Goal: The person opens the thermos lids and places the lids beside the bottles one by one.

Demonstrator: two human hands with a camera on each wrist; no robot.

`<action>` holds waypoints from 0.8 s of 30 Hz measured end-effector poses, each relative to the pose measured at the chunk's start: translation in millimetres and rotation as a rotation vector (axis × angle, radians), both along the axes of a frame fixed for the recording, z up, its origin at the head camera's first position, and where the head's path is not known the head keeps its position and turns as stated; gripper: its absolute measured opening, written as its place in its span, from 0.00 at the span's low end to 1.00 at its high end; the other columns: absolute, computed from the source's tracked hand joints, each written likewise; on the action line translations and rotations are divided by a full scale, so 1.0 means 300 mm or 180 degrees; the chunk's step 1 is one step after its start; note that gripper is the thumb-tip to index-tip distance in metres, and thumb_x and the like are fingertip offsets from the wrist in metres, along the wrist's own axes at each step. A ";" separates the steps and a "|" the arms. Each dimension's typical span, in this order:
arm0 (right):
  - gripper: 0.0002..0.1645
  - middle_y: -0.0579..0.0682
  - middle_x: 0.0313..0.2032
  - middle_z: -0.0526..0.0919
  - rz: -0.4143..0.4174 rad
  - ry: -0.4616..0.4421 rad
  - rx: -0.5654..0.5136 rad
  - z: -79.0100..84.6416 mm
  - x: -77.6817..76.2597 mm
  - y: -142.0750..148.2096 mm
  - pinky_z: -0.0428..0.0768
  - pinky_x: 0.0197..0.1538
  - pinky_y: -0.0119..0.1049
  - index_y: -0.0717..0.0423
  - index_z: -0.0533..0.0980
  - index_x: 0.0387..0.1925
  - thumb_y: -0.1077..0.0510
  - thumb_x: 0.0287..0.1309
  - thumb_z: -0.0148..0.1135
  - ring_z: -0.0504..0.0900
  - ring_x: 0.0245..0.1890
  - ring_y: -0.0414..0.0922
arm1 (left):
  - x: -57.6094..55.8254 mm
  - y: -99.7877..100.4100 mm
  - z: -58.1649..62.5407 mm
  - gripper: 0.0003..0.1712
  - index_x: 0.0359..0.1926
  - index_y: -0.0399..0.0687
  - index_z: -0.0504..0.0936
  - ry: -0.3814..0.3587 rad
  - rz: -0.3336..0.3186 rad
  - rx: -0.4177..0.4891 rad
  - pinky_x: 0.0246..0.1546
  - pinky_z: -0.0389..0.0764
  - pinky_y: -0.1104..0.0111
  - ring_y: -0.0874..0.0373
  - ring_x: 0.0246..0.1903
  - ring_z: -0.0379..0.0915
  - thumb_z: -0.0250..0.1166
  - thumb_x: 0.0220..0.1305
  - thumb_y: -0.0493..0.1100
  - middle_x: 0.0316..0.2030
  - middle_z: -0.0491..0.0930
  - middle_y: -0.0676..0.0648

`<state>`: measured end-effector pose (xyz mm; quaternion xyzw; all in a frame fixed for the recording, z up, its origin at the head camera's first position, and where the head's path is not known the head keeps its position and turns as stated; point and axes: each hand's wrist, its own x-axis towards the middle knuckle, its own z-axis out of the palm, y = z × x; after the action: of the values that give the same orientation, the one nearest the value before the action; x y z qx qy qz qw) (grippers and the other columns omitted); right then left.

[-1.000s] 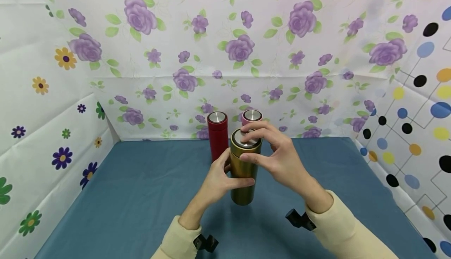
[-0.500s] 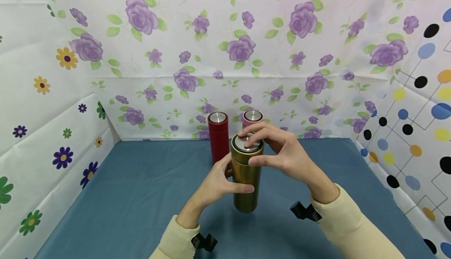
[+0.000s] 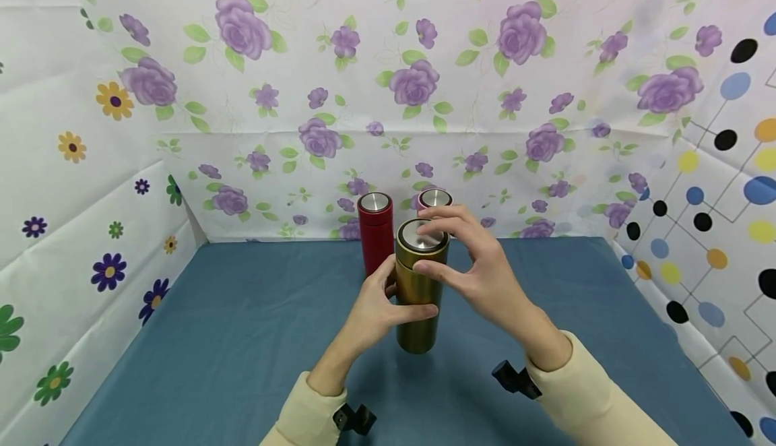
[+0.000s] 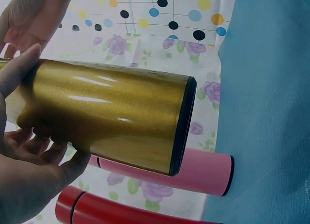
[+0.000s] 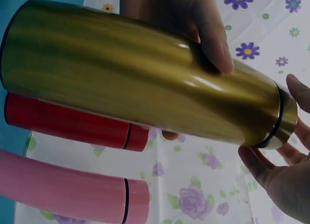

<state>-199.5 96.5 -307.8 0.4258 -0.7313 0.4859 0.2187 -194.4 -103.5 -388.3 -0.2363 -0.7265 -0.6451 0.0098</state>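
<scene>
A gold thermos flask [image 3: 419, 335] with a steel-topped lid [image 3: 412, 238] stands nearly upright in front of me, apparently just off the table. My left hand [image 3: 377, 304] grips its body, thumb across the front and fingers wrapped behind, as the left wrist view also shows. Up at the lid, my right hand [image 3: 488, 277] holds the rim, its thumb on the near side and its fingers curled over the top. Behind the gold flask stand a red thermos [image 3: 377, 237] and a pink thermos [image 5: 68, 187], which is mostly hidden in the head view.
Blue cloth [image 3: 261, 338] covers the table. A floral sheet [image 3: 376, 96] hangs along its back edge, with patterned sheets at both sides. Dark wrist cameras [image 3: 354, 419] sit on the sleeves.
The gold flask and both hands dipped slightly toward me half a second ago and have risen back. My right hand has turned about the lid. Red and pink flasks have not moved.
</scene>
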 end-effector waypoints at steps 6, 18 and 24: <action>0.27 0.53 0.61 0.79 -0.0073 0.0092 0.0012 -0.004 0.003 -0.013 0.76 0.66 0.40 0.55 0.81 0.52 0.71 0.50 0.78 0.74 0.66 0.50 | 0.001 0.003 -0.001 0.43 0.72 0.61 0.69 -0.0010 0.0001 0.0015 0.63 0.74 0.47 0.53 0.59 0.75 0.79 0.59 0.46 0.63 0.77 0.53; 0.23 0.53 0.62 0.78 0.0442 -0.0174 0.0014 0.023 -0.008 0.019 0.76 0.66 0.41 0.55 0.82 0.52 0.71 0.56 0.75 0.74 0.66 0.51 | -0.001 -0.006 0.006 0.45 0.74 0.65 0.67 0.0000 -0.0154 0.0018 0.65 0.73 0.47 0.53 0.61 0.74 0.80 0.59 0.47 0.65 0.76 0.54; 0.19 0.53 0.63 0.77 0.0929 -0.0461 0.0094 0.040 -0.031 0.054 0.79 0.64 0.44 0.55 0.81 0.53 0.66 0.62 0.72 0.74 0.66 0.54 | -0.004 -0.017 0.011 0.44 0.73 0.66 0.68 -0.0069 -0.0415 0.0039 0.62 0.75 0.48 0.51 0.60 0.74 0.79 0.59 0.48 0.64 0.76 0.53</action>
<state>-208.8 112.7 -295.7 0.4946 -0.6826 0.5311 0.0862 -195.5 -108.6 -385.1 -0.2760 -0.7057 -0.6514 -0.0386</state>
